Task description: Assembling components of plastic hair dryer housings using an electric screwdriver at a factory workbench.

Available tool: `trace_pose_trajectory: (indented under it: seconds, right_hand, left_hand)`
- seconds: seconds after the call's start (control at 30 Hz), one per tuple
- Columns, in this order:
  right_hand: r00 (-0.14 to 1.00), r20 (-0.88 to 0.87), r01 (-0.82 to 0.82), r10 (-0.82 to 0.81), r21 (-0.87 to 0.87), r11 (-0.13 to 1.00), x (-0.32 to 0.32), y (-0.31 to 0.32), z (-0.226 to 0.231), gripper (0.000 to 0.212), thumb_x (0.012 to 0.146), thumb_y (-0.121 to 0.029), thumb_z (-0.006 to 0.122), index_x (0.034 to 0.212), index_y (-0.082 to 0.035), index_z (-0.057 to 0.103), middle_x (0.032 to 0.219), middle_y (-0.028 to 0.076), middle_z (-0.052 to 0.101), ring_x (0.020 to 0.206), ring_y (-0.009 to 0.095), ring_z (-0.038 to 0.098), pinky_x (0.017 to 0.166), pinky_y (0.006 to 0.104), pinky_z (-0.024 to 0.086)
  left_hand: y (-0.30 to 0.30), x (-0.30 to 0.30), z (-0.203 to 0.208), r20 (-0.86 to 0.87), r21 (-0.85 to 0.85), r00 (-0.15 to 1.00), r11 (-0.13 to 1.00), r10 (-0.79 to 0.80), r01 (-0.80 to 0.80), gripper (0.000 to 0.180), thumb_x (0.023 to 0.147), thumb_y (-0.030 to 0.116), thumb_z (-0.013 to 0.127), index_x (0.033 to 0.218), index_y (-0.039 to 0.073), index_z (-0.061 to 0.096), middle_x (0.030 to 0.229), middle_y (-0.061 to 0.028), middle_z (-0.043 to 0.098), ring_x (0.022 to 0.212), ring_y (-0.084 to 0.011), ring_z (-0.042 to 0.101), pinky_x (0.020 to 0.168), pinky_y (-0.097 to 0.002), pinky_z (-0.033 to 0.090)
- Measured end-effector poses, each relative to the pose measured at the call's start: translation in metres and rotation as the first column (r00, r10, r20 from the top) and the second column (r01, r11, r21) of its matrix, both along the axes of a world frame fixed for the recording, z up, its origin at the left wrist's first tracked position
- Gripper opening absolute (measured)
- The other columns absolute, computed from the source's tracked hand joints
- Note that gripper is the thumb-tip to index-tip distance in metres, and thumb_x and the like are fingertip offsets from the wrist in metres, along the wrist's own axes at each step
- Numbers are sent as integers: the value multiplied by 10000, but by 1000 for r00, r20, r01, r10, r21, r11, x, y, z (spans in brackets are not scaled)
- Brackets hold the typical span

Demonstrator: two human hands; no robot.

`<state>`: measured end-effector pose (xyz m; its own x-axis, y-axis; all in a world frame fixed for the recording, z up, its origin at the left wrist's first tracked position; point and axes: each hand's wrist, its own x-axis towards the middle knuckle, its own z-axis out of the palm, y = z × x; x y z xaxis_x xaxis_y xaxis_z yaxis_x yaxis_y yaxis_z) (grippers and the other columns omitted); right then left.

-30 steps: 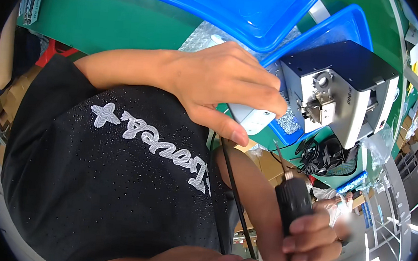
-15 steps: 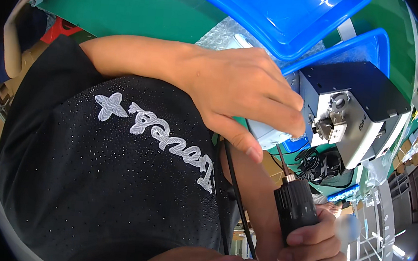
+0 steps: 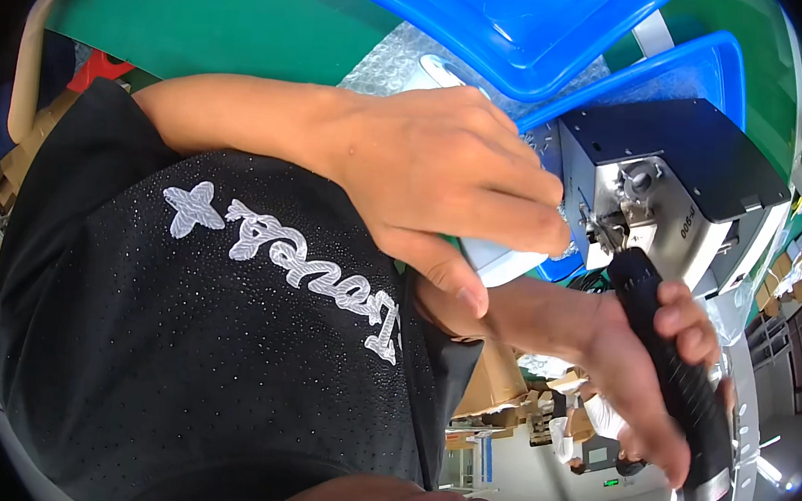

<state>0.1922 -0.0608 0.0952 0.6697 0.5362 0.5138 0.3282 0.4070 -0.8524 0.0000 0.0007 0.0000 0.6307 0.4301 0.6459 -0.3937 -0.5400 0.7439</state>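
Note:
My left hand (image 3: 460, 175) lies over a white rounded part (image 3: 505, 265), its thumb and fingers gripping the sides. Most of that part is hidden beneath the palm. In my right hand (image 3: 634, 371) is a black electric screwdriver (image 3: 680, 389), the fingers wrapped round its body. Its front end points at the metal pick-up mouth of a screw feeder (image 3: 714, 159), a box with a dark top and a pale front. Whether the bit touches a screw there is too small to tell.
Blue plastic bins (image 3: 540, 81) stand beyond my left hand, close to the feeder. Bubble wrap (image 3: 379, 63) lies on the green tabletop (image 3: 230, 21). Another person's arm (image 3: 28, 75) shows at the far left. Cardboard boxes (image 3: 490, 382) and other people are in the background.
My right hand has brought the screwdriver up and away from the white part to the feeder's mouth. The left hand keeps its grip on the white part, almost unmoved.

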Motion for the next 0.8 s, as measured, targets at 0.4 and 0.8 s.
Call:
trace_pose_trajectory:
  seconds: [0.4,0.8]
  right_hand:
    - [879,-188,-443,439,23,896,-56,-55,79,253,988,-263,505,1152,-86,581,684,-37,450,568,109,498,556,316,443]
    - [855,-186,-485,485,48,873,-75,-29,68,252,954,-316,526,1055,-87,555,664,-26,449,515,113,480,520,299,437]
  left_hand:
    - [3,1,-3,44,17,999,1000,-13,12,606,933,572,558,1009,-24,635,811,-103,579,611,-241,586,488,-334,442]
    - [-2,3,-1,28,52,998,997,61,-62,629,940,616,494,1008,4,620,807,-77,540,573,-219,538,462,-323,396]
